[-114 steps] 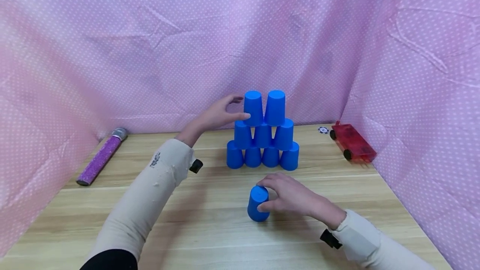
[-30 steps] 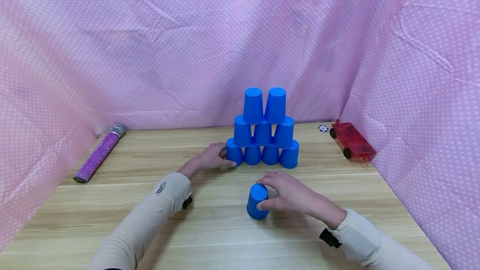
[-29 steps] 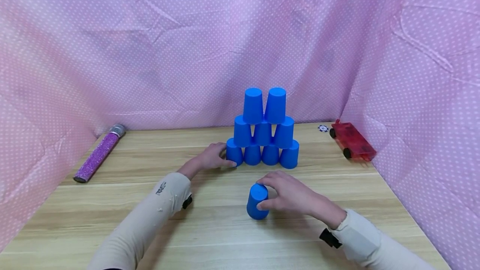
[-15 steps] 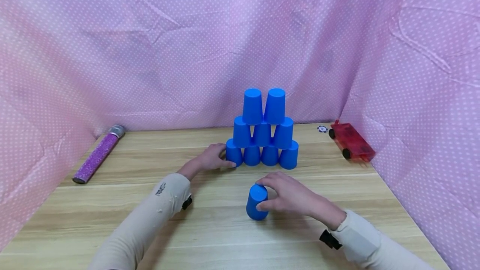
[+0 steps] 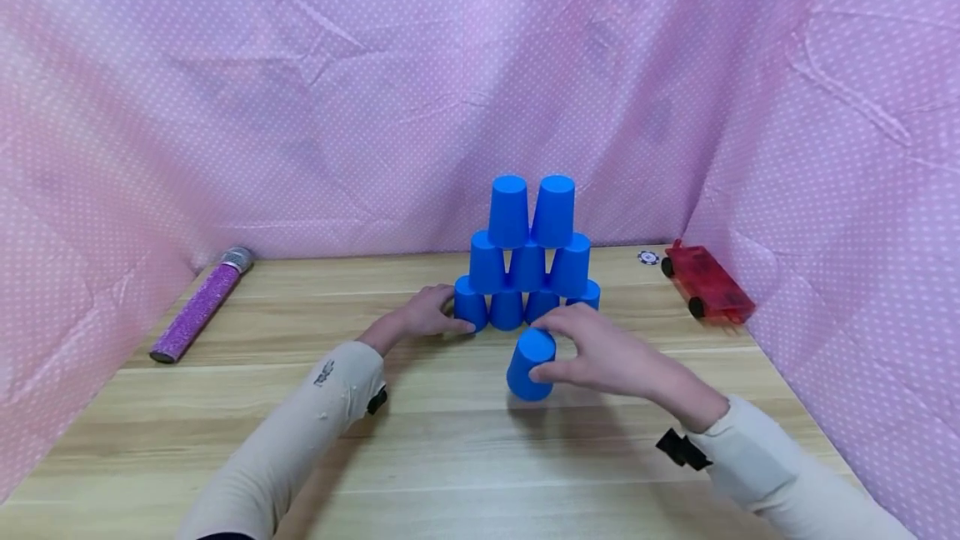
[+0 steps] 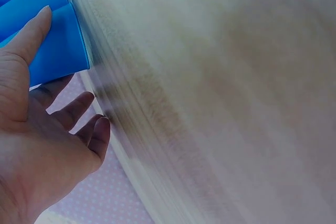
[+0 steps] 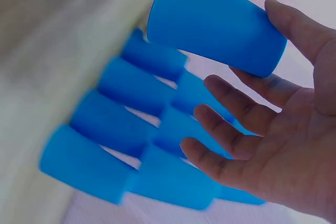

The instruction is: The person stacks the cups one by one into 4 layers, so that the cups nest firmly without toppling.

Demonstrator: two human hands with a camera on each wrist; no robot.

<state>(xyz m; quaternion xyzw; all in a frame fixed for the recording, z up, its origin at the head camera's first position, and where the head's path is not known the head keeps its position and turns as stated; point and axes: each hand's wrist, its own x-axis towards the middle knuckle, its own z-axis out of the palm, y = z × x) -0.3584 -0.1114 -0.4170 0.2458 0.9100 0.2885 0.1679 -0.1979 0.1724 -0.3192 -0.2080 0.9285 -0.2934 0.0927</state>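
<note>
A pyramid of upside-down blue cups [image 5: 528, 267] stands on the table, with two cups on top, three in the middle and several along the bottom. My left hand [image 5: 426, 312] is at the bottom-left cup [image 5: 470, 304]; in the left wrist view its thumb lies on the cup's side [image 6: 62, 40] and the index finger goes behind it. Between thumb and index finger, my right hand [image 5: 606, 355] pinches a single blue cup [image 5: 529, 369], upside down and slightly tilted, just above the table in front of the pyramid. The other right fingers [image 7: 226, 161] are loosely bent, off the cup.
A purple glittery microphone [image 5: 201, 307] lies at the table's left. Back right are a poker chip [image 5: 648, 257] and a red toy car chassis [image 5: 708, 282] with black wheels. Pink dotted cloth [image 5: 337, 107] hangs behind and along both sides.
My left hand came down from the top-left cup to the bottom-left cup, then stayed. In the last half second my right hand lifted its cup off the table and forward toward the pyramid.
</note>
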